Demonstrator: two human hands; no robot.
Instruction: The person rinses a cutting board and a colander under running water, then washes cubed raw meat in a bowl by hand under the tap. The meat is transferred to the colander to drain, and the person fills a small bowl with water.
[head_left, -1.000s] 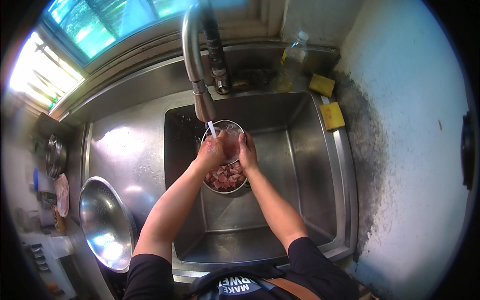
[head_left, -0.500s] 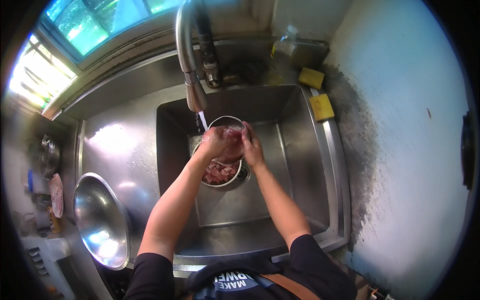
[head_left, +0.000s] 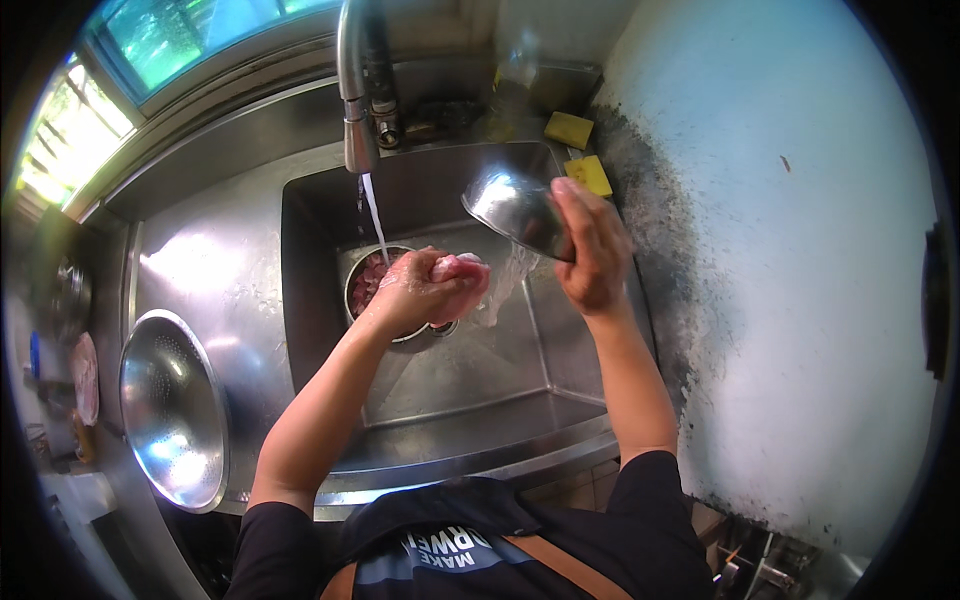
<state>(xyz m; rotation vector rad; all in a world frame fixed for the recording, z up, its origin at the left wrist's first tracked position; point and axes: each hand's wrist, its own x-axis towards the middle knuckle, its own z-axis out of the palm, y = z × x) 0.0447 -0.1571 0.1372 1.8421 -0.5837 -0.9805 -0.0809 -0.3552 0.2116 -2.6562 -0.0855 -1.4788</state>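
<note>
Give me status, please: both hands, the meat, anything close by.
Left hand gripping pink meat. Right hand holding tilted steel bowl, water spilling into sink. Second bowl, with meat pieces, under running faucet.

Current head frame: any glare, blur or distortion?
Head view: barred window blown out, upper left; glare on steel counter, colander and tilted bowl; right hand looks slightly motion-blurred; sink's front edge bows; frame corners black.

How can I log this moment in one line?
left hand: holds pink raw meat; right hand: tipped round shiny metal bowl; water: spilling into grey metal sink; silver metal tap: running
</note>
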